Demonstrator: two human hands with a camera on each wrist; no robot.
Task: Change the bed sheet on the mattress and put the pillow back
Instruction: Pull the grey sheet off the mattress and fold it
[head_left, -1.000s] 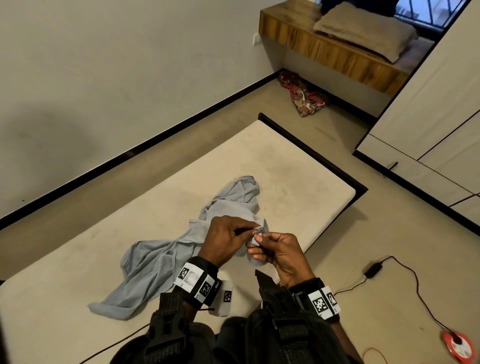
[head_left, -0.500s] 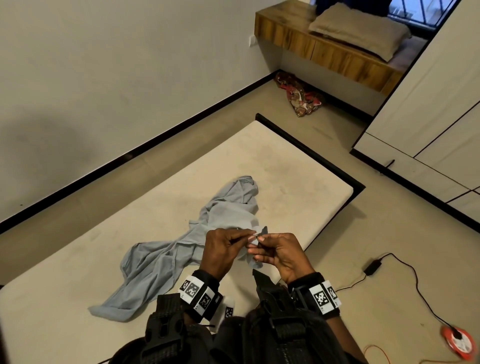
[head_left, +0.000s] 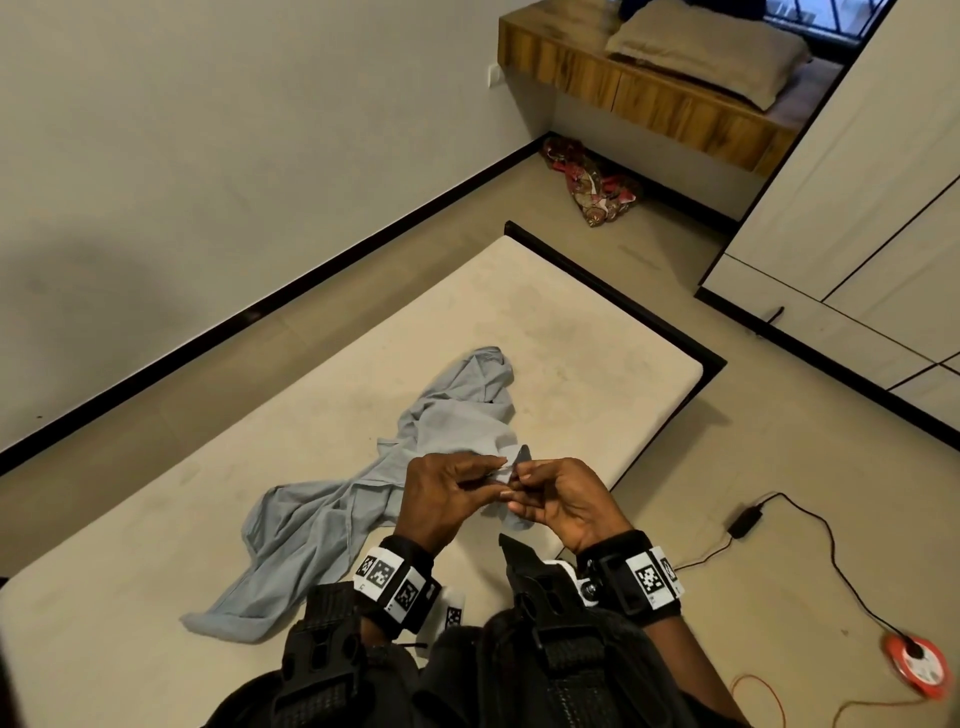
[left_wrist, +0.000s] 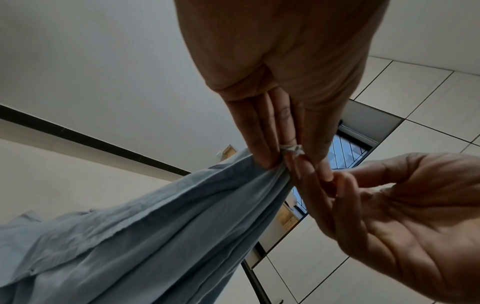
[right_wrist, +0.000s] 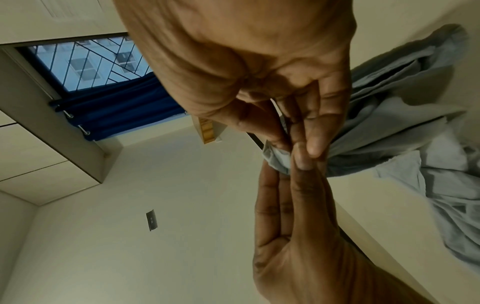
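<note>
A crumpled light blue sheet (head_left: 332, 525) lies across the bare cream mattress (head_left: 561, 332). My left hand (head_left: 452, 493) and right hand (head_left: 550, 499) meet just above the mattress's near edge, and both pinch one corner of the sheet (head_left: 511, 467) between thumb and fingers. In the left wrist view the sheet (left_wrist: 145, 230) hangs down from that pinch at my left hand (left_wrist: 280, 158). In the right wrist view the corner (right_wrist: 278, 158) shows between the fingertips of both hands. The beige pillow (head_left: 706, 52) lies on the wooden bench at the far right.
A wooden bench (head_left: 639, 93) stands against the far wall, with a red patterned cloth (head_left: 592, 187) on the floor below it. White wardrobe doors (head_left: 857, 218) line the right side. A black adapter (head_left: 745, 519) and its cable run to an orange reel (head_left: 914, 665) on the floor.
Both hands have stayed together on the sheet corner, working it with small finger movements. The sheet on the mattress has hardly shifted.
</note>
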